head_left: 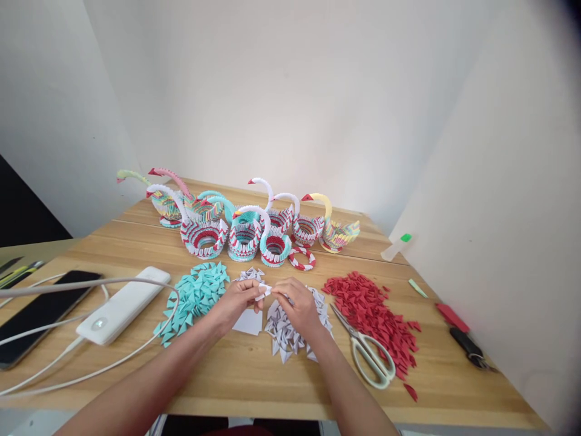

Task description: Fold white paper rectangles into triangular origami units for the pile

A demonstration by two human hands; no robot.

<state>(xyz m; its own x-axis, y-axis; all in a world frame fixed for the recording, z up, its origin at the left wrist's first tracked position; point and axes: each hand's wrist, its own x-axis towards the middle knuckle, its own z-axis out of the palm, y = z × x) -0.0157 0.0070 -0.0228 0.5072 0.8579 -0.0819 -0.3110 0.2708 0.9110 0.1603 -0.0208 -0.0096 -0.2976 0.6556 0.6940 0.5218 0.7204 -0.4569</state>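
Observation:
Between my two hands is a small folded piece of white paper (263, 293). My left hand (244, 297) pinches its left side, and the fingertips of my right hand (294, 300) close on its right end. Below the left fingers a stack of white paper slips (247, 322) lies flat on the table. A pile of folded white paper triangles (285, 333) spreads under and around my right hand, partly hidden by it. Behind the left hand sits a smaller heap of white triangles (250, 275).
Turquoise triangles (200, 293) are heaped left, red triangles (372, 315) right beside scissors (370, 354). Several folded-paper swans (204, 239) and a red-white ring (302, 258) stand behind. A power bank (122, 306), phone (40, 315) and cables lie left; a black-handled cutter (467, 346) lies right.

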